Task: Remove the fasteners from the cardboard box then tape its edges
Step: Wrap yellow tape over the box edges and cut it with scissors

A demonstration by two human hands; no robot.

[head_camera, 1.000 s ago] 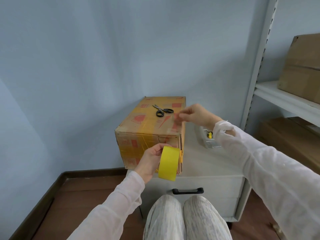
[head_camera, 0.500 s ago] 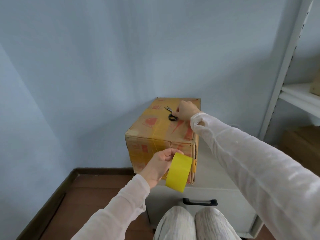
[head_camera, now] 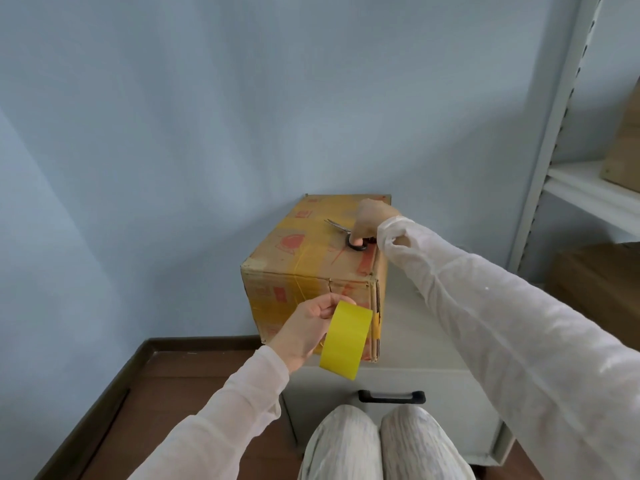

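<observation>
Right hand [head_camera: 369, 220] closed on black-handled scissors [head_camera: 349, 235] atop worn brown cardboard box [head_camera: 304, 271], thumb through loop. Lift clear, blades away from wrist. Left hand [head_camera: 304, 329] clamps yellow tape roll [head_camera: 344, 339] at box's near front corner; keep tape taut there, cut close to roll.

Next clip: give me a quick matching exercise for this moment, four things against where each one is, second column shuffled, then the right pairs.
Things:
1. tape roll
2. scissors
3. cardboard box
4. black handle

Places:
A. on the front of the white cabinet
B. lying on top of the box, under the right hand
C. standing on the cabinet top, against the wall
D. held in the left hand at the box's near right edge

Pairs: 1-D, 2-B, 3-C, 4-A
</observation>
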